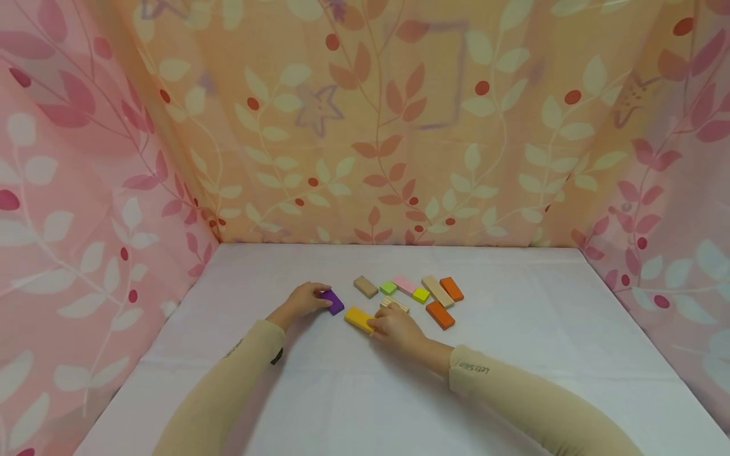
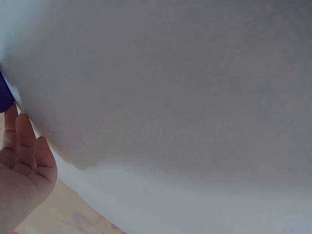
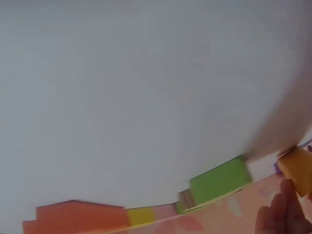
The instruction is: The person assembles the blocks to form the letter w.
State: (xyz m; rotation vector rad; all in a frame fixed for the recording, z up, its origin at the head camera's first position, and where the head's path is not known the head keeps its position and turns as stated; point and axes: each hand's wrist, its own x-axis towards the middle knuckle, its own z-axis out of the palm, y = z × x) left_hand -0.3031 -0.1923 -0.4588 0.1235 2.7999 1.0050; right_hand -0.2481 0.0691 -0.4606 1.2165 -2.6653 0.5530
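My left hand [image 1: 305,300] grips a purple block [image 1: 333,302] by its left end, thumb on the near side and fingers on the far side. Only a corner of that purple block [image 2: 6,95] shows at the edge of the left wrist view. To the right, my right hand [image 1: 399,330] pinches the right end of a yellow-orange block [image 1: 358,318] lying just in front of the purple one. In the right wrist view the yellow-orange block [image 3: 298,168] looks tilted at the fingertips. Right behind the right hand's fingers lies a striped pale block [image 1: 402,306], partly hidden.
Farther back lie a tan block [image 1: 365,287], a light green block [image 1: 388,288], a pink block [image 1: 404,284], a small yellow block [image 1: 421,295] and a long beige block [image 1: 437,291]. Two orange blocks [image 1: 452,289] flank it. Patterned curtains [image 1: 365,126] enclose the white table [image 1: 365,405].
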